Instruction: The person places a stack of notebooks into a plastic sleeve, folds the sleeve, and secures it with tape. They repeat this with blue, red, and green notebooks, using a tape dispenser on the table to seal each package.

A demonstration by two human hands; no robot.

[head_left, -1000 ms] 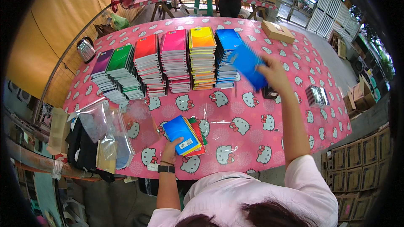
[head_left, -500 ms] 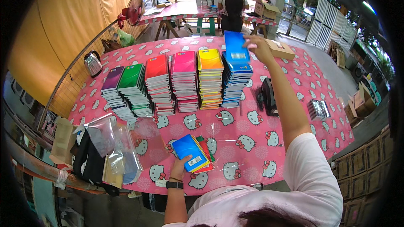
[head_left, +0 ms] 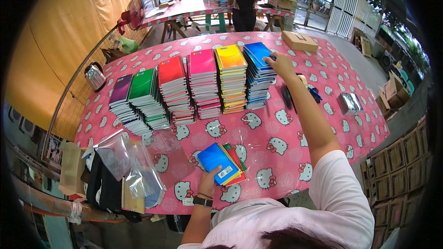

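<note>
My left hand (head_left: 209, 182) grips a small fanned bundle of spiral notebooks near the table's front. A blue notebook (head_left: 214, 159) with a white label lies on top; edges of yellow, red and green ones stick out beneath. My right hand (head_left: 280, 64) reaches to the far blue stack (head_left: 259, 80), its fingers closed at the right edge of the top blue notebook (head_left: 258, 53). Left of it stand stacks of yellow (head_left: 231, 57), pink (head_left: 202, 61), red (head_left: 170, 68), green (head_left: 141, 83) and purple (head_left: 121, 86) notebooks.
Clear plastic sleeves (head_left: 138, 168) and a black bag (head_left: 102, 180) lie at the front left. Right of the stacks are dark items, a shiny packet pile (head_left: 350, 104) and a brown box (head_left: 299, 41). An electric kettle (head_left: 95, 76) stands at the left edge. Two people are at a farther table.
The blue notebook held raised by my right hand has come down onto the blue stack. My left hand still holds its bundle. The whole view has shifted slightly.
</note>
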